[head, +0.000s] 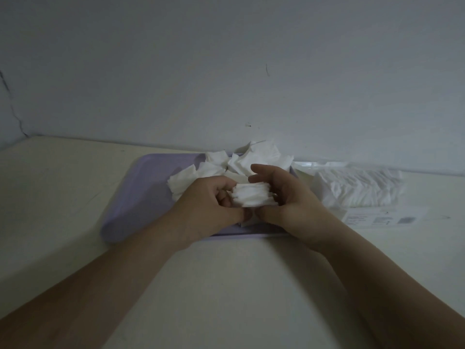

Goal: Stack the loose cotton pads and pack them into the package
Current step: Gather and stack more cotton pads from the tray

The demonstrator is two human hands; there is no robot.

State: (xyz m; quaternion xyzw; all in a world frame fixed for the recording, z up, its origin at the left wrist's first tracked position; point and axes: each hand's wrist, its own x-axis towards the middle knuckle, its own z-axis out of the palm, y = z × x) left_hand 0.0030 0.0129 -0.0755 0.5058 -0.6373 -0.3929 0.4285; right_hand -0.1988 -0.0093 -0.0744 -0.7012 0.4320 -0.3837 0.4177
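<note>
- Cotton-pad stack (253, 196) was pinched between 2 hands, above the tray's middle and toward its near edge.
- Left hand (208, 205) had its fingers curled round the stack's left end, with the thumb below.
- Right hand (286, 197) cupped the right end, fingers bent over the top and the thumb low, close to the other thumb.
- Loose pads (241, 159) lay heaped along the tray's far edge.
- Lavender tray (141, 187) rested on the table (226, 285), near its back edge.
- Clear package (357, 187), partly filled, lay on the table just beside the tray's right edge.
</note>
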